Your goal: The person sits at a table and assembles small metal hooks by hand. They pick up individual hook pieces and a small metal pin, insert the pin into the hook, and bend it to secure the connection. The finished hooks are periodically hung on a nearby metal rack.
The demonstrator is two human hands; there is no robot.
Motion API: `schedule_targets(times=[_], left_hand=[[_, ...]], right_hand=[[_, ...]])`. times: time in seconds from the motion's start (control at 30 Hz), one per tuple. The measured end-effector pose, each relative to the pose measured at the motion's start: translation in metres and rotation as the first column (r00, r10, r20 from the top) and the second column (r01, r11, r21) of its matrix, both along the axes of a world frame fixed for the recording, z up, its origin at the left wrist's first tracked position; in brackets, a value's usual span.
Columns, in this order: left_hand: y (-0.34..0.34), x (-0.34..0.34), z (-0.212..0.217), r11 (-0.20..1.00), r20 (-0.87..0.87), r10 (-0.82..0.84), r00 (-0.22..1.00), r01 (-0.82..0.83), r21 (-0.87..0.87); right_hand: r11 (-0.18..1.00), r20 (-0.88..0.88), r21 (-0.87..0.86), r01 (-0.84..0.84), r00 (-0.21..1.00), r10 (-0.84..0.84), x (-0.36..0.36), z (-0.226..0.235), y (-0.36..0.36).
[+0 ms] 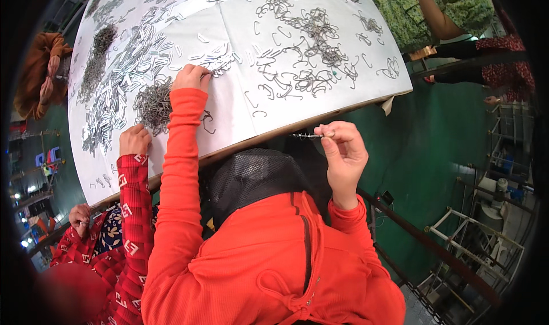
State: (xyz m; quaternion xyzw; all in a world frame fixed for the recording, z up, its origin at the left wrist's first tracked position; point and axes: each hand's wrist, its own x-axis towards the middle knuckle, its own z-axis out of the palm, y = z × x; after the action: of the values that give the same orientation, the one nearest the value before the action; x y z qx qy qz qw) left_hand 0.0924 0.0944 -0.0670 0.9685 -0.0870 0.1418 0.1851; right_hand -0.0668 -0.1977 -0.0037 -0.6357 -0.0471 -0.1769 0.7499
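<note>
My left hand [191, 78] reaches onto the white-covered table, fingers bent and closed at the edge of a small heap of flat silver metal strips [220, 58]. What sits between its fingertips is hidden. Off the table's front edge, my right hand [346, 153] pinches a thin metal piece with wiry bits [306, 135] between thumb and fingers; its exact kind is too small to tell. Beside my left wrist lies a dense dark pile of bent wire hooks [153, 105]. More curved wire hooks [311, 82] are scattered across the table to the right.
On my left, a co-worker's hand [135, 140] in a red patterned sleeve touches the hook pile. Another person's hands [50, 79] are at the far left edge. A person in green patterned clothing [394, 10] is at the far right. A black mesh cloth [249, 179] covers my lap.
</note>
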Motion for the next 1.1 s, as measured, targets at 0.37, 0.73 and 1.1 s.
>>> schedule_targets(times=[0.37,0.73,1.1], left_hand=[[0.005,0.002,-0.010,0.990,0.025,0.093,0.995,-0.089,-0.109],[0.009,0.013,0.000,0.987,-0.001,0.123,0.992,-0.123,0.101],[-0.090,-0.071,0.045,0.483,-0.198,-0.313,0.929,-0.024,-0.875]], right_hand=[[1.000,0.040,-0.010,0.021,0.999,-0.021,0.007,0.004,-0.013],[0.999,0.025,-0.026,0.040,0.999,-0.040,0.010,0.001,-0.013],[0.984,0.037,-0.168,0.055,0.998,-0.050,0.018,-0.006,0.003]])
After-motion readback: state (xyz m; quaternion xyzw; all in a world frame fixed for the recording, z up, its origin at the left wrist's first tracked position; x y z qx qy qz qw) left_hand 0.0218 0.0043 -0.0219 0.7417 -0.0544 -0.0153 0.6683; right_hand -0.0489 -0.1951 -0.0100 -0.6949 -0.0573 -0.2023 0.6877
